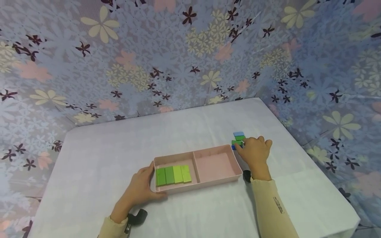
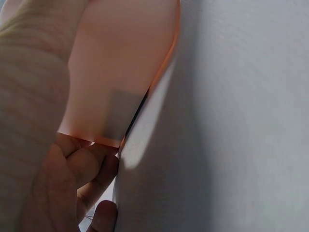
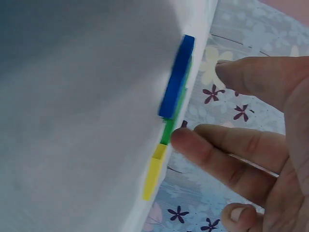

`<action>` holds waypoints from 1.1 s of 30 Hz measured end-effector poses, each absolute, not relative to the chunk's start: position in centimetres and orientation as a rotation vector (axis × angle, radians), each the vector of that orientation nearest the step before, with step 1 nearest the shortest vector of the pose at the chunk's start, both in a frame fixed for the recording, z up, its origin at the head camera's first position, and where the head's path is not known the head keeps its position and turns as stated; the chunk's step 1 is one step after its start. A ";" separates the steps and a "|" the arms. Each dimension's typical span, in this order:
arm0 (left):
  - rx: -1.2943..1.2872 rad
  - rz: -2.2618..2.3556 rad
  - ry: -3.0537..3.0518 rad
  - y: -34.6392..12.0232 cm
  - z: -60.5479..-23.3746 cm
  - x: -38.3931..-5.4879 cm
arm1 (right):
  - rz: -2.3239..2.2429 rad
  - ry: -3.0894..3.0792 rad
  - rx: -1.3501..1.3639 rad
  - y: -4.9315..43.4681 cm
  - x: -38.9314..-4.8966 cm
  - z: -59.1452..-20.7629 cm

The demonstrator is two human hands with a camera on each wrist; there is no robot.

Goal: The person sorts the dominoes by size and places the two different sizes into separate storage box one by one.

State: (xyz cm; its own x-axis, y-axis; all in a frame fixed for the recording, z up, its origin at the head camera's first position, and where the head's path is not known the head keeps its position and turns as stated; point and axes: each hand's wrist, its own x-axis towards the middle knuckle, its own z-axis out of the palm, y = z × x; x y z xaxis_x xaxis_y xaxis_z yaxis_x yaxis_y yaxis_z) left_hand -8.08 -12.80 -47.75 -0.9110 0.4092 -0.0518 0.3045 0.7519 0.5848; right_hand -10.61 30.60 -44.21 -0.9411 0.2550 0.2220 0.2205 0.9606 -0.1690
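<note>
A pink two-compartment box [image 1: 218, 178] lies on the table. Its left compartment holds several flat green and yellow-green blocks [image 1: 177, 174]; the right compartment shows only its bare floor. My left hand [image 1: 140, 186] grips the box's left end, thumb along the near side; in the left wrist view, fingers curl at the edge of the pink wall [image 2: 120, 53]. Beyond the box's right end, my right hand [image 1: 254, 152] hovers at loose blocks, thumb and fingers apart. The right wrist view shows a blue block [image 3: 177, 77], a green block [image 3: 168, 131] and a yellow block [image 3: 153, 174] near its fingertips.
A light blue block [image 1: 238, 134] lies at the far end of the loose group. White cloth covers the table [image 1: 113, 145]. A flowered curtain [image 1: 178, 66] hangs behind it and along its right side.
</note>
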 end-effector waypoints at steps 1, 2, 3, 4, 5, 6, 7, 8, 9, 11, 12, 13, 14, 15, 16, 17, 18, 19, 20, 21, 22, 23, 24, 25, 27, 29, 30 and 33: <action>0.567 0.873 2.767 -12.7 -47.8 -8.0 | 0.211 -2.866 -0.353 30.7 -10.5 -44.4; 0.560 0.868 2.760 -12.7 -47.9 -7.9 | 0.209 -2.861 -0.350 30.8 -10.4 -44.5; 0.556 0.862 2.756 -12.7 -48.0 -7.8 | 0.207 -2.858 -0.349 30.8 -10.3 -44.7; 0.549 0.852 2.752 -12.6 -48.0 -7.7 | 0.211 -2.851 -0.345 30.9 -10.3 -44.8; 0.538 0.845 2.750 -12.6 -48.1 -7.7 | 0.210 -2.847 -0.341 30.9 -10.3 -44.8; 0.534 0.845 2.753 -12.6 -48.1 -7.6 | 0.209 -2.848 -0.338 30.9 -10.3 -44.9; 0.527 0.850 2.753 -12.7 -48.1 -7.6 | 0.208 -2.850 -0.335 31.0 -10.4 -44.9; 0.524 0.856 2.756 -12.7 -48.1 -7.6 | 0.204 -2.855 -0.335 31.0 -10.5 -44.9; 0.527 0.856 2.757 -12.7 -48.0 -7.6 | 0.203 -2.862 -0.338 31.0 -10.6 -44.9; 0.533 0.861 2.756 -12.7 -47.9 -7.7 | 0.195 -2.875 -0.347 31.1 -10.8 -45.0; 0.536 0.864 2.755 -12.7 -47.9 -7.7 | 0.193 -2.881 -0.350 31.1 -10.9 -45.0; 0.540 0.862 2.755 -12.7 -47.8 -7.8 | 0.190 -2.886 -0.352 31.1 -10.9 -45.0; 0.543 0.859 2.756 -12.8 -47.8 -7.9 | 0.188 -2.888 -0.353 31.1 -11.0 -45.0; 0.543 0.855 2.755 -12.8 -47.8 -7.9 | 0.187 -2.889 -0.353 31.1 -11.1 -45.0; 0.543 0.851 2.754 -12.8 -47.8 -8.0 | 0.187 -2.889 -0.353 31.1 -11.1 -45.1; 0.542 0.845 2.755 -12.8 -47.8 -8.0 | 0.182 -2.888 -0.353 31.1 -11.1 -45.1; 0.540 0.842 2.755 -12.8 -47.8 -8.1 | 0.182 -2.886 -0.354 31.1 -11.1 -45.1; 0.536 0.836 2.754 -12.8 -47.8 -8.1 | 0.178 -2.888 -0.356 31.1 -11.2 -45.1; 0.531 0.833 2.755 -12.8 -47.8 -8.1 | 0.176 -2.889 -0.359 31.1 -11.2 -45.1; 0.532 0.830 2.756 -12.8 -47.8 -8.1 | 0.175 -2.890 -0.361 31.1 -11.2 -45.1; 0.536 0.830 2.759 -12.8 -47.8 -8.2 | 0.173 -2.890 -0.362 31.1 -11.3 -45.2; 0.541 0.832 2.761 -12.8 -47.8 -8.2 | 0.172 -2.891 -0.364 31.1 -11.4 -45.2; 0.546 0.835 2.764 -12.8 -47.8 -8.2 | 0.177 -2.892 -0.366 31.1 -11.5 -45.2; 0.550 0.837 2.765 -12.8 -47.8 -8.2 | 0.181 -2.892 -0.366 31.1 -11.6 -45.2; 0.563 0.845 2.768 -12.8 -47.8 -8.2 | 0.195 -2.886 -0.364 31.0 -11.7 -45.2; 0.557 0.849 2.767 -12.8 -47.8 -8.2 | 0.207 -2.886 -0.365 30.9 -11.8 -45.2; 0.551 0.847 2.765 -12.8 -47.8 -8.2 | 0.212 -2.887 -0.366 30.9 -11.9 -45.2; 0.536 0.842 2.762 -12.9 -47.7 -8.2 | 0.222 -2.897 -0.373 30.8 -12.0 -45.1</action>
